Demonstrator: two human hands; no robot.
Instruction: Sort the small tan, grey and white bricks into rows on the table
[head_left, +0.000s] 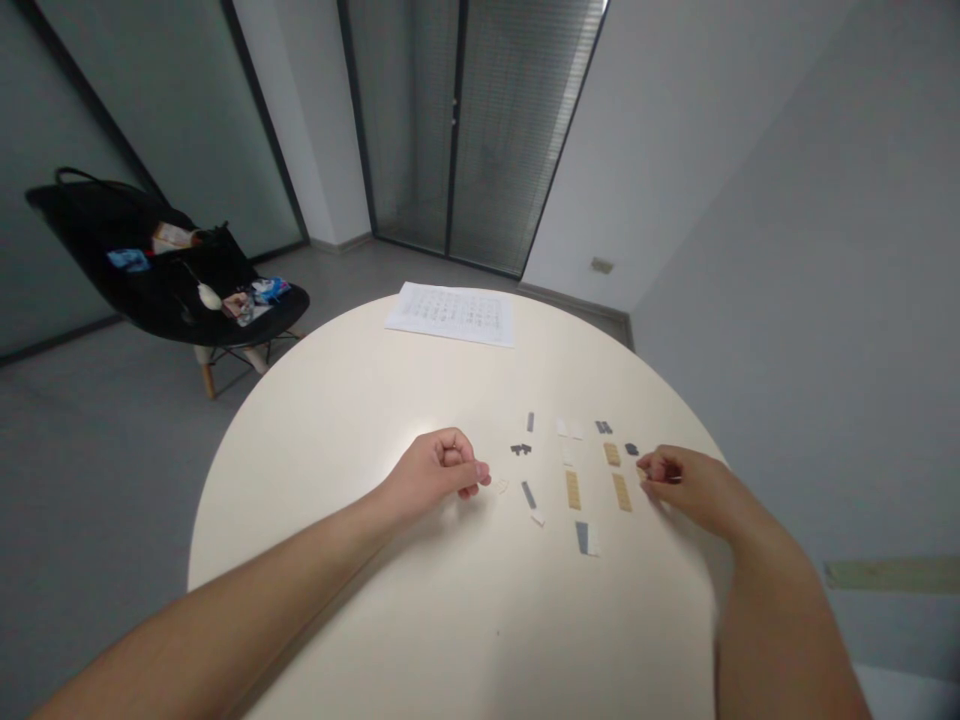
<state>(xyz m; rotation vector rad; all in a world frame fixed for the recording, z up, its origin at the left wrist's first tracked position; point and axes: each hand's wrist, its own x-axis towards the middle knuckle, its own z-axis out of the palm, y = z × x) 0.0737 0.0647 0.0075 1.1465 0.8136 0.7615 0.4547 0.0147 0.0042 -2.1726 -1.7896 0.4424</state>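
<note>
My left hand (437,475) is curled shut above the round cream table (330,440), and its fingertips are just short of a small white plastic piece (502,486). My right hand (679,485) rests at the right of a group of small building plates, with its fingertips pinched together. I cannot tell whether they hold a tiny piece. The plates lie in loose rows between my hands. They include tan plates (573,490), a grey plate (529,494), a dark grey piece (520,449) and a white piece (537,519).
A printed sheet of paper (450,314) lies at the far edge of the table. At back left stands a black chair (150,300) with wooden legs, holding a black bag and small items. Glass doors (465,130) and grey walls surround the table.
</note>
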